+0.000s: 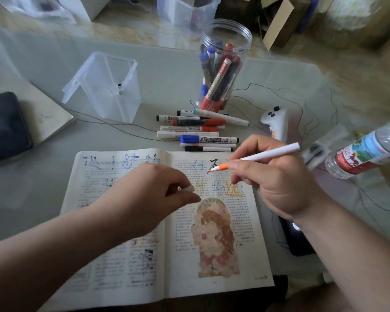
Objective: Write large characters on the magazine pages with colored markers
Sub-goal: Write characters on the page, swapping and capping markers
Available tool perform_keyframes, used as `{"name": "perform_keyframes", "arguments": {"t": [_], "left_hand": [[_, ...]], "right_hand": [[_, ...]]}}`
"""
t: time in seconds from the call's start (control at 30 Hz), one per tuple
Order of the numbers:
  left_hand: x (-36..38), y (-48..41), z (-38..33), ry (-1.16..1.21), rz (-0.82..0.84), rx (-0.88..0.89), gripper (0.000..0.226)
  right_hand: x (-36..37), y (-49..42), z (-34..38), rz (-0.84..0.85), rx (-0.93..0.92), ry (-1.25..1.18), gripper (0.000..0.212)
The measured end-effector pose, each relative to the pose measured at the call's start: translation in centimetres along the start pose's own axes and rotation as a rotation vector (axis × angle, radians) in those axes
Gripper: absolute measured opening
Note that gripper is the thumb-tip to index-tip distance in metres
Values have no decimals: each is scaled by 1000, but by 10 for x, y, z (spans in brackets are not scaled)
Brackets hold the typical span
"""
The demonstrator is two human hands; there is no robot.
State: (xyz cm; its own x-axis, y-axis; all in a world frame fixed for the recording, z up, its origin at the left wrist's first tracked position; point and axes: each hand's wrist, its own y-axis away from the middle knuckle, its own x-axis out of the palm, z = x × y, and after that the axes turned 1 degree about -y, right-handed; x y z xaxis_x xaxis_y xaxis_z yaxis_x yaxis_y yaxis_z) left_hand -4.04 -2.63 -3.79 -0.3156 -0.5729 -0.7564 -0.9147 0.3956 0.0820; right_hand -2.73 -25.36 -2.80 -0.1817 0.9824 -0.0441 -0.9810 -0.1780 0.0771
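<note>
An open magazine (131,262) lies on the table in front of me, with large coloured characters written across the top of both pages. My right hand (277,179) grips a white marker with an orange tip (263,156), the tip hovering at the top of the right page beside a black character. My left hand (151,194) is over the centre fold and pinches a small white marker cap (189,188) between thumb and fingers.
Several loose markers (200,131) lie just beyond the magazine. Behind them stands a clear jar of markers (221,70). A clear plastic box (106,86) is at the left, a white controller (276,122) and a plastic bottle (365,152) at the right, a dark pad (5,127) far left.
</note>
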Motion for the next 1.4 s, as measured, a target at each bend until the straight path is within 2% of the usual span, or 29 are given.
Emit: {"name": "perform_keyframes", "arguments": {"t": [0.1, 0.23, 0.57, 0.73, 0.87, 0.97, 1.23, 1.4], "left_hand": [[-3, 1, 1, 30, 16, -92, 26], [-5, 2, 1, 55, 50, -156, 26], [-9, 3, -3, 94, 92, -144, 27], [-10, 4, -3, 86, 98, -133, 38], [-11, 4, -2, 82, 109, -130, 38], [-11, 4, -2, 74, 113, -115, 37], [-11, 6, -6, 69, 116, 25, 46], [-7, 9, 0, 43, -4, 158, 46]], "right_hand": [[8, -1, -1, 44, 56, -148, 7], [13, -1, -1, 53, 79, -172, 11], [18, -1, -1, 74, 51, -100, 11], [19, -2, 0, 40, 46, -122, 10], [18, -3, 1, 40, 44, -139, 7], [20, -1, 0, 80, 53, -101, 14], [23, 2, 5, 151, 73, -104, 4], [31, 6, 12, 108, 89, -119, 13]]}}
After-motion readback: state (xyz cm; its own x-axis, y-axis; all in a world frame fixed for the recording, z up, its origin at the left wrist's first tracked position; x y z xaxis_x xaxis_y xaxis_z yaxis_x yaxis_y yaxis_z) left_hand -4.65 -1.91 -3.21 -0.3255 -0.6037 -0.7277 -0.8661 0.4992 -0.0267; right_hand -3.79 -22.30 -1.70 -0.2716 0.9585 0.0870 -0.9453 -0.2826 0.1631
